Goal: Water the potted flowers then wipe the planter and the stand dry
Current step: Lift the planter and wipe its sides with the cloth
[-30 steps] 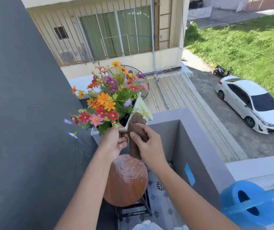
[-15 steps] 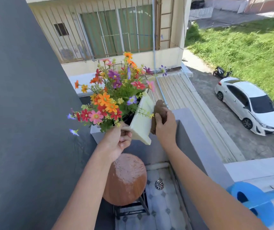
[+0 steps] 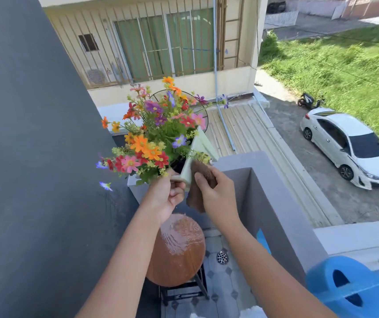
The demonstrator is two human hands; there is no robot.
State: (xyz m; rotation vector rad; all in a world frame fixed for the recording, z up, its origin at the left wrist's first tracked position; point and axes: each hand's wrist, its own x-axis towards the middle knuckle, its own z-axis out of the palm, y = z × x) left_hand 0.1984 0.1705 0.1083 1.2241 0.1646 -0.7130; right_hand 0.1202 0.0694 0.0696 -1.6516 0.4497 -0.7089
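Note:
A pale square planter (image 3: 198,148) full of colourful flowers (image 3: 151,136) is held up in the air, tilted. My left hand (image 3: 167,196) grips its near corner from below. My right hand (image 3: 216,191) presses a brown cloth (image 3: 198,187) against the planter's right side near the bottom corner. Below them stands the round brown stand (image 3: 177,251) on black legs, with wet streaks across its top.
A dark grey wall (image 3: 34,157) rises on the left. The grey balcony parapet (image 3: 273,193) runs on the right, with a blue watering can (image 3: 347,288) on its ledge. A floor drain (image 3: 222,257) sits in the tiled floor. A white car is parked far below.
My right hand with the cloth slid back down the planter's side from its upper edge toward the near corner. The planter stays lifted in my left hand.

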